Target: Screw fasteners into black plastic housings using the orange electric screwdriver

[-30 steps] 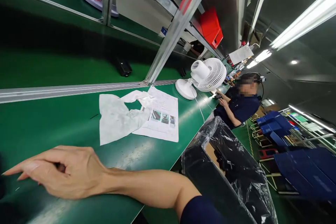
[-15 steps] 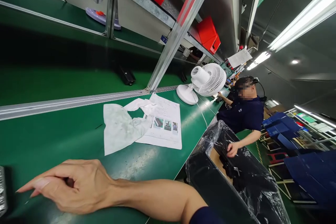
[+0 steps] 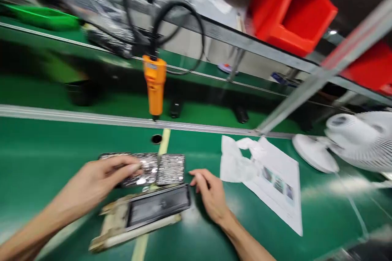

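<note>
Centrally, on the green table (image 3: 45,142), a long black tray (image 3: 159,206) lies in a pale, worn holder (image 3: 112,222), slightly tilted to the viewer. Directly behind it stand two shallow containers of small shiny pieces, a left container (image 3: 148,165) and a right container (image 3: 170,169). The left hand (image 3: 96,179) reaches over the left container, thumb and forefinger close together at the pieces; blur hides whether anything is pinched between them. The right hand (image 3: 211,195), well apart from the left, rests just beside the right ends of the tray and right container, its fingers loosely bent and slightly parted. A yellow strip (image 3: 164,140) runs beneath the arrangement, past a round hole (image 3: 156,139). Above hangs an orange tool (image 3: 155,85), tip downward. To the right lie a white cloth (image 3: 231,165) and a printed sheet (image 3: 283,204), partly overlapping; beyond them stands a white fan (image 3: 364,142).
</note>
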`<action>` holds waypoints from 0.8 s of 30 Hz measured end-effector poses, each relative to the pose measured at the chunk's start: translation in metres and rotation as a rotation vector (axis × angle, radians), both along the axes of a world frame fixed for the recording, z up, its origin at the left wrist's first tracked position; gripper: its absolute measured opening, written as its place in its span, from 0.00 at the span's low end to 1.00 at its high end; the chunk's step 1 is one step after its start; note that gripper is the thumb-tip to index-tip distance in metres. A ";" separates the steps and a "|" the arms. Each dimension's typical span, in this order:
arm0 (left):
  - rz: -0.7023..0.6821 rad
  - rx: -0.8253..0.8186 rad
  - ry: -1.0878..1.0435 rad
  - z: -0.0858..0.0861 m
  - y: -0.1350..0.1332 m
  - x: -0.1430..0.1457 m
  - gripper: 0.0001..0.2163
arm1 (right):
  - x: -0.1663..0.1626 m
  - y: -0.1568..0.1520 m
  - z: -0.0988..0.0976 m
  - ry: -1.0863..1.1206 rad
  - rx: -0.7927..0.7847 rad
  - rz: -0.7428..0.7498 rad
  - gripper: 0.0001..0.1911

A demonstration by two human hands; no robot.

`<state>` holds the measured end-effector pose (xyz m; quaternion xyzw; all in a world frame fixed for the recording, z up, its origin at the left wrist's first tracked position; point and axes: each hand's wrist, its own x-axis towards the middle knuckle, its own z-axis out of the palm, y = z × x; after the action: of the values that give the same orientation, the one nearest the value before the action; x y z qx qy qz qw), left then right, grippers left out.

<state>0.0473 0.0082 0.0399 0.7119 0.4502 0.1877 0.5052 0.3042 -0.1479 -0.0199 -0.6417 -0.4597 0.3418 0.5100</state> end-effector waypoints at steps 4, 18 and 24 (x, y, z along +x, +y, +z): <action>-0.006 -0.164 -0.121 0.007 -0.005 -0.007 0.26 | 0.006 0.002 -0.004 -0.012 -0.030 0.026 0.21; -0.427 0.373 0.032 0.018 -0.049 -0.008 0.12 | 0.003 0.002 0.006 -0.098 -0.155 -0.019 0.24; -0.467 0.598 0.094 0.018 -0.054 -0.005 0.12 | 0.002 0.001 0.008 -0.107 -0.166 0.003 0.23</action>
<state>0.0420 -0.0461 0.0582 0.9191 0.2238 0.1576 0.2833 0.3066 -0.1466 -0.0119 -0.6985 -0.4571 0.3448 0.4294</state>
